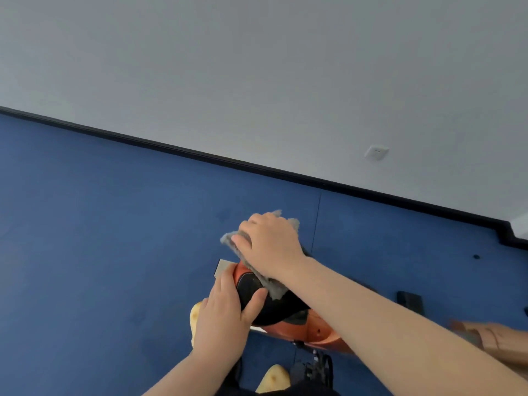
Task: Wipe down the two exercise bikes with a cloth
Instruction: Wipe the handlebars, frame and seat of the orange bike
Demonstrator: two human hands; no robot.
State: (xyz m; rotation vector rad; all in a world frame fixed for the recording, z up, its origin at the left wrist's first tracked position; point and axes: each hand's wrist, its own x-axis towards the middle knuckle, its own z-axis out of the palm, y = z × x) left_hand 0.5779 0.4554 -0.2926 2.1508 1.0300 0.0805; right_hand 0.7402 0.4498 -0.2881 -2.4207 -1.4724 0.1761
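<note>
An orange and black exercise bike [314, 330] stands below me in the head view, seen from above. Its black seat [274, 308] has an orange front tip. My left hand [225, 312] grips the near left side of the seat, thumb across the black top. My right hand [268, 242] lies on a grey fluffy cloth [273, 287] and presses it against the far end of the bike, fingers curled over the cloth's top. The cloth hangs down over the seat front. Only one bike is in view.
Blue carpet [114, 224] covers the floor up to a black skirting board [257, 168] and a pale wall with a white socket [376, 152]. My yellow shoes [273, 378] show below. A dark object [410, 301] lies on the floor at right. A tan shape [497, 338] enters at the right edge.
</note>
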